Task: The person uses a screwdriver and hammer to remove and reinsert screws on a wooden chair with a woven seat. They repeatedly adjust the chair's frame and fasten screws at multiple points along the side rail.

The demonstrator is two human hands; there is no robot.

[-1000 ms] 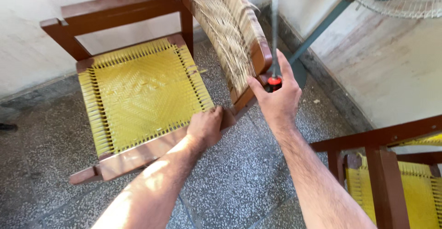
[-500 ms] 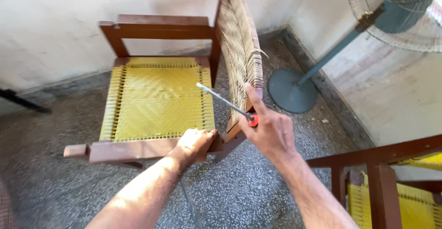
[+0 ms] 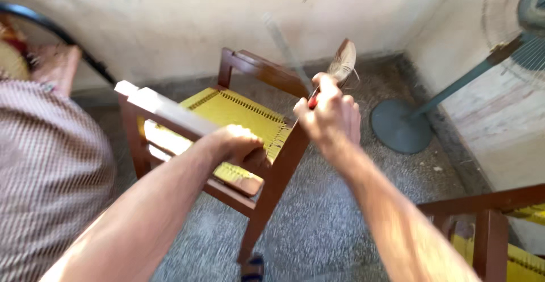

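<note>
A brown wooden chair (image 3: 278, 163) with a yellow woven seat (image 3: 238, 112) is tipped up off the grey floor, legs toward me. My left hand (image 3: 235, 146) grips the front rail of its seat frame. My right hand (image 3: 329, 112) is closed around a red-handled tool (image 3: 311, 101) whose thin metal shaft blurs upward. That hand is next to the chair's pale woven back (image 3: 343, 63).
A standing fan's round grey base (image 3: 400, 126) and slanted pole (image 3: 460, 83) sit at the right by the wall. A second wooden chair with a yellow seat (image 3: 499, 231) is at the lower right. A person's checked sleeve (image 3: 51, 168) fills the left edge.
The chair has been lifted and turned, so its legs now face me. My right hand rose with the tool, and the view swung left, bringing the checked sleeve in.
</note>
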